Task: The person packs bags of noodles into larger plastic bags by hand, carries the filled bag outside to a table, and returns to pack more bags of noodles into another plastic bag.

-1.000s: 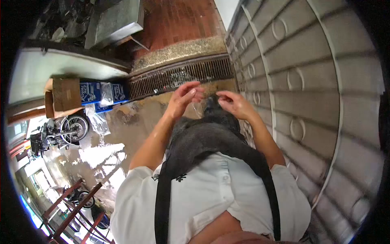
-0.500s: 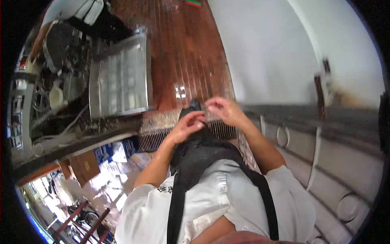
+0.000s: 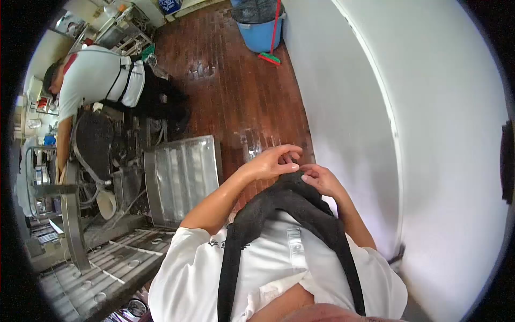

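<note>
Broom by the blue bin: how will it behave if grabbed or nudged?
Probably stiff and light for its length: the broom has a thin, straight red handle. It may topple if nudged, with only a small head at the bottom. The shiny floor could let it slide.

Your view is fairly bright overall. On your right the white wall [image 3: 445, 134] is the palest area, with soft grey shading in its lower left and a faint lilac tint below. Light glints in pale patches off the glossy red-brown floor [image 3: 236, 96] and lies in blurry bands across the metal panel [image 3: 182, 177]. Your white shirt [image 3: 327, 268] looks bright, while the machinery [image 3: 95, 138] to your left sinks into dim, muddled detail. You see your hands [image 3: 270, 164] reasonably clearly. The wide lens bends lines towards the edges, and black rounds off the corners.
</note>
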